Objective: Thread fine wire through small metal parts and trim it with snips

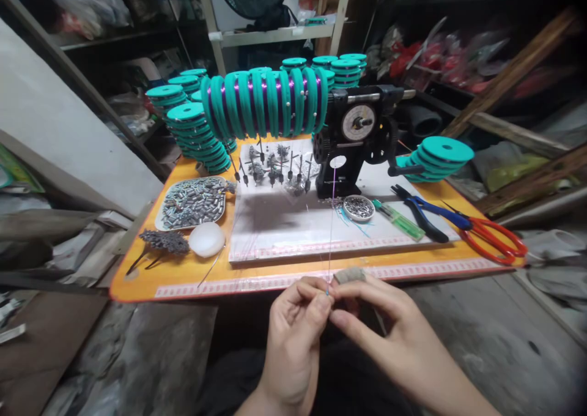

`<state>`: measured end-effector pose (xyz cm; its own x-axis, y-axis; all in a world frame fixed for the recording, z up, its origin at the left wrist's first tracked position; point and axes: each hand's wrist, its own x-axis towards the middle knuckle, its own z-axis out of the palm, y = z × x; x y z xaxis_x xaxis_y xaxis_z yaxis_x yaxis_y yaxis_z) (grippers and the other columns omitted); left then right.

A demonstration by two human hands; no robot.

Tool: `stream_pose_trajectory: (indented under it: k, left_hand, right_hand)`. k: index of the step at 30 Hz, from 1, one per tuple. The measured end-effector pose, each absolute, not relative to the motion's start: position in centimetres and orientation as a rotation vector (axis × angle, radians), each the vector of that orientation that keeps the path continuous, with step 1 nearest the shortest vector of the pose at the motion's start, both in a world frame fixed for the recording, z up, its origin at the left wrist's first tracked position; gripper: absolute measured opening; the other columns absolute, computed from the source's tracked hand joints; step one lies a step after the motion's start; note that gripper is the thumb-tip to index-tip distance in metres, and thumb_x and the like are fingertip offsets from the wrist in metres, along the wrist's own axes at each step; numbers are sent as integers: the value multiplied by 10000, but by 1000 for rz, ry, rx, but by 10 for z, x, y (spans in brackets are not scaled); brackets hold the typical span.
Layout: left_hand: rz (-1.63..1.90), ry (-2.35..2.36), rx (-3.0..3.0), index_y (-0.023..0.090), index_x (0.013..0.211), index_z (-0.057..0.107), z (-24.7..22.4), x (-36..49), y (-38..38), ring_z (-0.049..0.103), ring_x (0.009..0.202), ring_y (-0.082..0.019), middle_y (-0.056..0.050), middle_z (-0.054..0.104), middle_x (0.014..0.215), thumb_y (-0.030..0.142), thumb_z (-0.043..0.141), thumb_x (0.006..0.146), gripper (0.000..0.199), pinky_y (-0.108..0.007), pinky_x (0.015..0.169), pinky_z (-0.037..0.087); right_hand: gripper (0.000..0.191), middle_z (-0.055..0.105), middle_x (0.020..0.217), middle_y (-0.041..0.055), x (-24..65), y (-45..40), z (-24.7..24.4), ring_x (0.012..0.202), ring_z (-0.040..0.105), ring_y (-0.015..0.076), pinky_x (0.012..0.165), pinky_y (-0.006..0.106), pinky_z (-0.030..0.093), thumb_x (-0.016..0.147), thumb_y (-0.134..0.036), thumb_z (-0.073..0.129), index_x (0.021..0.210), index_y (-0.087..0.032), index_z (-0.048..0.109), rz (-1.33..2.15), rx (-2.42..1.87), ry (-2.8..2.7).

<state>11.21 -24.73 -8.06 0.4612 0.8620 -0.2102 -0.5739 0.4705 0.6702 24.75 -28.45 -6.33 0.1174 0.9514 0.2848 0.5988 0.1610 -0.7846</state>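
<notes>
My left hand (298, 330) and my right hand (373, 318) meet in front of the table's near edge. A thin purple line (331, 232) comes down to them from the black winding machine (339, 171). Left thumb and forefinger pinch the line's lower end, where a tiny blue bit (327, 292) shows. The right forefinger, with a grey wrap (349, 274) near it, touches the same spot; its thumb is a little apart below. Teal spools (266, 104) wound with purple line sit in a row on the machine's shaft.
On the orange table (137, 278) are a tray of grey metal pieces (195, 202), a white round dish (206, 240), a small bowl (358, 208), pliers (431, 211), red-handled scissors (493, 238) and a green packet (398, 219). Teal spool stacks (195, 131) stand behind.
</notes>
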Motion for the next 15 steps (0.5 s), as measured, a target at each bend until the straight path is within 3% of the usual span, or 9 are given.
stream_pose_trajectory:
  k: [4, 8, 11, 15]
  left_hand:
    - [872, 553, 451, 127, 738, 687, -83, 118, -251, 289, 485, -10, 30, 556, 727, 204, 757, 790, 117, -151, 644, 431]
    - [737, 487, 305, 94, 840, 707, -84, 122, -251, 264, 485, -32, 82, 391, 514, 190, 754, 792, 117, -175, 723, 447]
    - [614, 392, 159, 45, 825, 710, -83, 126, -250, 241, 475, -20, 71, 421, 545, 138, 715, 811, 94, -191, 720, 452]
    - [505, 307, 66, 17, 773, 696, -82, 132, -249, 192, 459, 1, 53, 457, 621, 97, 675, 826, 98, -190, 707, 449]
  right_hand:
    - [96, 658, 692, -13, 247, -294, -75, 591, 621, 117, 532, 197, 517, 861, -148, 627, 811, -216, 672, 503, -1452, -1470]
    - [266, 684, 882, 41, 261, -308, -81, 753, 685, 132, 650, 190, 571, 856, -27, 560, 1022, -213, 652, 140, -1365, -1631]
    - [373, 670, 950, 81, 274, -315, -83, 870, 684, 175, 731, 244, 593, 836, 10, 530, 1121, -199, 649, -148, -1353, -1778]
    - [288, 667, 860, 86, 284, -317, -79, 835, 671, 188, 680, 248, 595, 841, -3, 529, 1021, -154, 697, -281, -1287, -1878]
